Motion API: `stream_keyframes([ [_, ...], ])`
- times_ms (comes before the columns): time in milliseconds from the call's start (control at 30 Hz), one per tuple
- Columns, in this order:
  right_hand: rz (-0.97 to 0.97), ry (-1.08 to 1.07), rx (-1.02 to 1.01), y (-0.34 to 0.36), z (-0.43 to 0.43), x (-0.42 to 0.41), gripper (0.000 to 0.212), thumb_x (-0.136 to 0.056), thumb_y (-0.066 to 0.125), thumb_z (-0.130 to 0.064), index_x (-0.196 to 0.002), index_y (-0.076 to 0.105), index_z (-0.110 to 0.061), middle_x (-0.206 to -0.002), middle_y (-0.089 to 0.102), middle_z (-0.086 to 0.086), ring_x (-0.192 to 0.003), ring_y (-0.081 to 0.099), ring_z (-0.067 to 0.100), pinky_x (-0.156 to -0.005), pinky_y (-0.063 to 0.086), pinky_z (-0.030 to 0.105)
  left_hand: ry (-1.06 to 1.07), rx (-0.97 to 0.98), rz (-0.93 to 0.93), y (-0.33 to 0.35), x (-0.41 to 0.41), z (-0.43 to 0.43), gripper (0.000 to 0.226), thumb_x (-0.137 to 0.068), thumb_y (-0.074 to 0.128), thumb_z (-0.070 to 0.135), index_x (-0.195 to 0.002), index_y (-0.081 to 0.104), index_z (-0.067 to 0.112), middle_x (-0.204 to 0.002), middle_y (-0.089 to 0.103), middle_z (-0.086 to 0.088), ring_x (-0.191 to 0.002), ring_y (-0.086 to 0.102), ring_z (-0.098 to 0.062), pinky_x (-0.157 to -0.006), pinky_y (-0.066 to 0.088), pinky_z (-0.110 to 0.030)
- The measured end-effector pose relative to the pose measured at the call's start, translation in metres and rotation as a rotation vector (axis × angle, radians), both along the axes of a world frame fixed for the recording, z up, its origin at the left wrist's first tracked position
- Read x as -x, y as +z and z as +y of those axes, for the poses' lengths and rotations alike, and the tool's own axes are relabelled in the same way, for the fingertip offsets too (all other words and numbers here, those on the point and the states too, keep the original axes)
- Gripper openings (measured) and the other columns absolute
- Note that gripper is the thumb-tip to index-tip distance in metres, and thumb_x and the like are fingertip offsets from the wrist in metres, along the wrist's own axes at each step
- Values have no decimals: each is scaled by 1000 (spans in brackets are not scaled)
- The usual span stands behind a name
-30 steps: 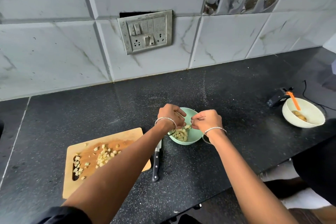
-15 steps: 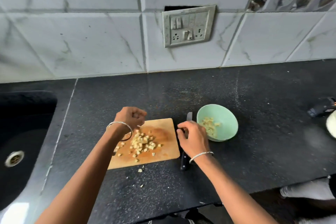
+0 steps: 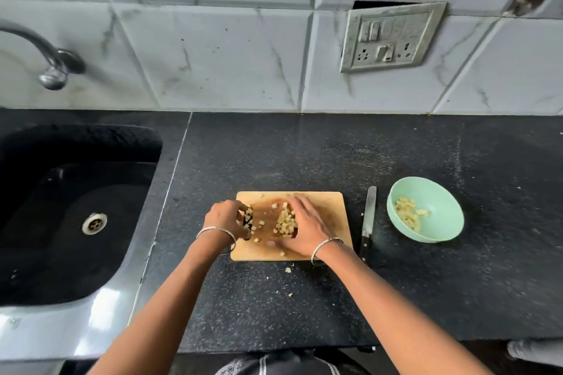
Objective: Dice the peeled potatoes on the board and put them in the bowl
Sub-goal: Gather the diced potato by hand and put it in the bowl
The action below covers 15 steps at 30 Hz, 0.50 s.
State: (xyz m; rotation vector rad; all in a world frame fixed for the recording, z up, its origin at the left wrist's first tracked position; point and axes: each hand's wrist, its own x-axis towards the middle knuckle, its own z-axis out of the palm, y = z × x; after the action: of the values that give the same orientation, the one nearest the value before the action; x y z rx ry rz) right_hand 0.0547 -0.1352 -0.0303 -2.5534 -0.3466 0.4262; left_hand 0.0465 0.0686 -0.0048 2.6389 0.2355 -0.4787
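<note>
**Potato dice lying on the board between both hands**

Potato dice (image 3: 286, 221) are sitting in a loose pile at the middle of the wooden board (image 3: 330, 202), with a few scattered toward its left edge. Right hand (image 3: 307, 230) is lying on the board with fingers straight and close together, the finger side touching the right flank of the pile. Left hand (image 3: 227, 219) is hovering at the board's left edge with fingers curled in toward the scattered pieces; whether it is pinching any is not clear. Both wrists are wearing thin metal bangles.

Green bowl (image 3: 441, 224) is standing on the black counter (image 3: 304, 158), well right of the board, holding a small heap of diced potato on its left side. Knife (image 3: 369, 216) is lying flat on the counter between board and bowl, blade pointing at the wall, nobody touching it. A few stray crumbs (image 3: 288, 269) are lying on the counter just in front of the board. Sink (image 3: 76, 207) is sitting at far left.
</note>
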Motion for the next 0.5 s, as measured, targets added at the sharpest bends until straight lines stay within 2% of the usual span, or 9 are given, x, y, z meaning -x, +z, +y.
stream_keyframes([
  [67,-9,10,-20,-7,13,-2,105,-71,81,-44,-152,19,-18,-159,13,3,-147,13,23,-120,16,38,-62,-56,-11,-6,-2,0,71,-61,87,27,-126,58,22,-114,65,-3,-112,56,-24,-94,47,-35],
  [133,-57,27,-39,-11,22,0,95,-75,79,-39,-149,26,-14,-157,18,5,-145,18,25,-119,17,35,-106,-76,-27,-8,-5,1,76,-61,88,28,-129,55,21,-118,61,-5,-116,53,-24,-96,45,-36],
  [200,-103,29,-72,-14,28,3,79,-81,75,-35,-145,36,-10,-154,26,7,-142,25,24,-119,19,35,-134,-87,-45,-8,-7,1,76,-60,89,28,-127,56,19,-118,58,-6,-113,54,-25,-95,47,-38],
  [367,-191,55,-75,-27,24,14,46,-91,66,-28,-129,55,-5,-148,41,8,-143,28,25,-115,22,37,-188,-103,-92,-9,-10,5,71,-60,89,28,-122,56,16,-116,56,-5,-105,57,-25,-85,48,-36],
  [433,-227,43,-88,-28,17,16,33,-90,68,-19,-117,62,-3,-132,55,10,-131,45,27,-110,31,34,-235,-137,-90,-8,-11,4,71,-59,88,32,-119,54,15,-116,55,-5,-105,56,-25,-83,46,-35],
  [500,-265,15,-83,-22,9,15,24,-86,72,-15,-107,67,-4,-114,62,7,-111,55,26,-100,43,38,-282,-193,-86,-6,-13,1,70,-61,88,34,-117,52,11,-117,54,-7,-105,57,-27,-83,46,-36],
])
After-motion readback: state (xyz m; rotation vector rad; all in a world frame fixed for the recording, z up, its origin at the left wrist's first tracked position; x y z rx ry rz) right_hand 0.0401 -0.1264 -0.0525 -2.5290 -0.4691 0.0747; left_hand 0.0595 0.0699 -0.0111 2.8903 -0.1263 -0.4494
